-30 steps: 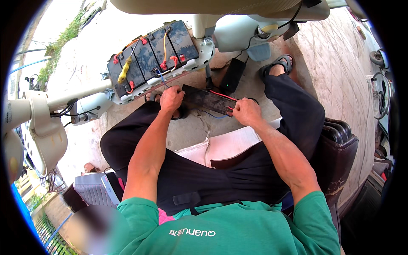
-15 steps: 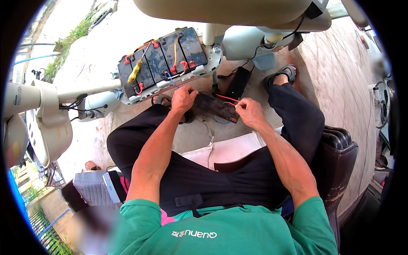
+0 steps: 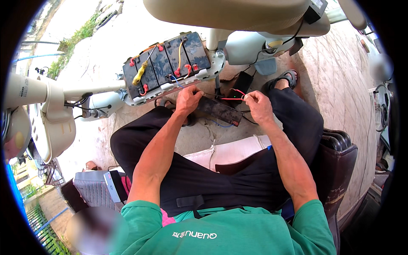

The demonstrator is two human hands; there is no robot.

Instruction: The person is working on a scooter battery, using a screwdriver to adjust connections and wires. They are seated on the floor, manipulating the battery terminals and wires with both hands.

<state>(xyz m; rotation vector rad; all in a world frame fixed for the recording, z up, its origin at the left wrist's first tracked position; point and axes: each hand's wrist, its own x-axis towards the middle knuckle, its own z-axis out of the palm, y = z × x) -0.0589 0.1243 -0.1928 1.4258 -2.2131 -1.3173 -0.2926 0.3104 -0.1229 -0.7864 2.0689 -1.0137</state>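
My right hand (image 3: 260, 105) pinches a red wire (image 3: 231, 99), raised above the right end of a loose dark battery (image 3: 222, 111) on the ground. My left hand (image 3: 188, 101) is closed at that battery's left end. A thin blue wire (image 3: 177, 82) runs toward its fingers from the battery pack (image 3: 153, 70); what exactly the fingers hold is hidden. Several dark batteries sit side by side in this pack, joined by orange, yellow and red-ended wires. Beyond the red wire lies a black power box (image 3: 243, 83) with a small green light.
A pale scooter frame (image 3: 102, 90) stretches along the left side and holds the pack. Its beige seat (image 3: 225, 12) overhangs the top. Between my knees is a white padded surface (image 3: 199, 157). My sandalled foot (image 3: 285, 80) rests right of the power box.
My right hand has lifted away from the loose battery's right end, up and to the right, drawing the red wire with it. My left hand stays at the battery's left end.
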